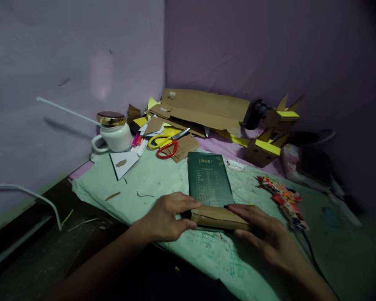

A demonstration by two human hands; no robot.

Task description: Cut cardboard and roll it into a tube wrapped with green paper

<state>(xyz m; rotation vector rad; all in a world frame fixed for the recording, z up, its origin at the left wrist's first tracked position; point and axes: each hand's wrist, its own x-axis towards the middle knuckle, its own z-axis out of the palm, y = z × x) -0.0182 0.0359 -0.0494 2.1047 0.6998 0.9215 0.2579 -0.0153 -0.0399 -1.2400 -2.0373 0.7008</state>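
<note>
A small folded cardboard piece, brown and long like a narrow box, lies across the near end of a dark green box with printed lines on it. My left hand grips its left end, thumb below and fingers on top. At the right end, my right hand holds it the same way, with fingers over the top edge and the thumb at the near side. Beyond the green box lie scissors with one yellow and one red handle, partly on a flat cardboard scrap.
A white mug with a gold-rimmed lid stands back left beside markers. A large cardboard sheet leans at the back wall. Two cardboard boxes with pointed ears stand back right. A colourful patterned object with a cable lies right.
</note>
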